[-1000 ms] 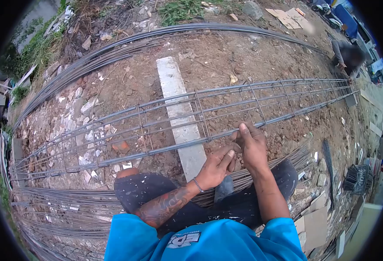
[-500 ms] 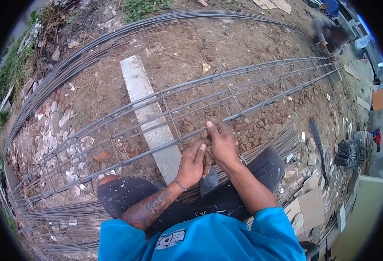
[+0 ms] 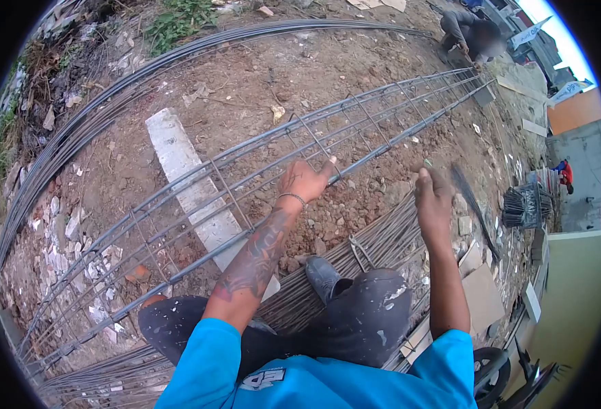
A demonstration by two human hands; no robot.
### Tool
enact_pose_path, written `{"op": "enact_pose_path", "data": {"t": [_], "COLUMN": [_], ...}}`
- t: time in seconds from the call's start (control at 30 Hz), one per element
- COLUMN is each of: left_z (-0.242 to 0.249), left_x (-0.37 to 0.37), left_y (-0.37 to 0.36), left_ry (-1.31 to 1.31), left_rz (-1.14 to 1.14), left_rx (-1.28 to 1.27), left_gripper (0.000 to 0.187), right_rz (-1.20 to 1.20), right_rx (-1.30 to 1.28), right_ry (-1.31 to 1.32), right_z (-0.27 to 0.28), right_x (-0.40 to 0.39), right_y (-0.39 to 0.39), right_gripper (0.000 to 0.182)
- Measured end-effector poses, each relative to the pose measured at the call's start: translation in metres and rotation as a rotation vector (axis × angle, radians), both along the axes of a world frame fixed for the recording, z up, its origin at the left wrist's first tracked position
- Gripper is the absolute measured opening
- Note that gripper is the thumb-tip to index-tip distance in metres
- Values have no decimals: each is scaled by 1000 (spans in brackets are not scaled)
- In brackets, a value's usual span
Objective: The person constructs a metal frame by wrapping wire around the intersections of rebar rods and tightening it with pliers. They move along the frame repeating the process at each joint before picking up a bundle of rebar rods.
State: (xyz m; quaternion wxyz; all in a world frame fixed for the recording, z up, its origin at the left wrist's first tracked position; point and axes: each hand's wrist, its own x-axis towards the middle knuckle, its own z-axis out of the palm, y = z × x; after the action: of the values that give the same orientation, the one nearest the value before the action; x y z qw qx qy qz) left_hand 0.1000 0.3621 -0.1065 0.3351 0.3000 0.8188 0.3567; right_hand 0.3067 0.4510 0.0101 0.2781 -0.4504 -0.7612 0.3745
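The steel-bar cage (image 3: pixel 387 146) lies across the concrete slab (image 3: pixel 178 153); the left hand (image 3: pixel 304 181) is at the cage's near bar, grip part-curled, its hold hidden; the right hand (image 3: pixel 434 198) is apart from the cage, nearer the wearer, grip folded inward, contents impossible to tell.

A steel bar cage (image 3: pixel 386 147) stretches before me from near left to far right, with a concrete plank (image 3: pixel 171 140) crosswise beneath its left half and another person (image 3: pixel 463 34) at its far right end. My left hand (image 3: pixel 305 181) is over the cage's near side, around its middle; my right hand (image 3: pixel 434 196) is apart from it, nearer me and to the right. Beyond the cage lies a bar bundle (image 3: pixel 273 28), while on its near side loose rods (image 3: pixel 386 235) lie beneath my legs (image 3: pixel 355 313).
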Motion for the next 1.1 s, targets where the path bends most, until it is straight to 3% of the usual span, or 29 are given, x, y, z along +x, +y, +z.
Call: {"op": "enact_pose_path", "data": {"t": [0.07, 0.1, 0.17, 0.2, 0.27, 0.3, 0.33, 0.4, 0.47, 0.53, 0.7, 0.93, 1.1], "left_z": [-42, -64, -110, -113, -84, -65, -74, -80, -82, -82, -71, -69, -76], "left_x": [-14, -21, -14, -10, -8, -10, -10, -16, -12, -11, -5, -5, -9], "left_y": [33, 48, 52, 47, 38, 37, 35, 34, 33, 32, 36, 31, 30], "left_ry": [-103, -133, -195, -192, -137, -290, -294, -640, -636, -579, -567, -637, -644], "left_rz": [-145, -182, -30, 6, -126, -134, -92, -96, -51, -58, -20, -38, -23], "left_rx": [-180, -240, 21, -3, 170, 103, 77, 135, 164, 208, 210, 236, 237], "left_gripper": [75, 79, 79, 79, 77, 66, 66, 60, 53, 66, 52, 46, 49], "right_rz": [145, 187, 260, 292, 348, 352, 361, 386, 411, 454, 482, 504, 527], "right_rx": [84, 138, 152, 104, 33, 22, 11, -97, 55, 69, 251, 284, 151], "right_ry": [-107, -39, 31, 35, 62, 63, 59, 90, 222, 247, 310, 378, 377], "right_z": [-63, -92, -134, -151, -172, -173, -173, -181, -200, -204, -210, -219, -214], "right_x": [-4, -14, -31, -40, -55, -56, -54, -54, -52, -55, -58, -56, -51], "right_y": [-6, -1, 7, 11, 21, 21, 19, 18, 20, 26, 27, 23, 23], "right_gripper": [28, 26, 25, 23, 23, 23, 24, 23, 23, 24, 28, 32, 33]}}
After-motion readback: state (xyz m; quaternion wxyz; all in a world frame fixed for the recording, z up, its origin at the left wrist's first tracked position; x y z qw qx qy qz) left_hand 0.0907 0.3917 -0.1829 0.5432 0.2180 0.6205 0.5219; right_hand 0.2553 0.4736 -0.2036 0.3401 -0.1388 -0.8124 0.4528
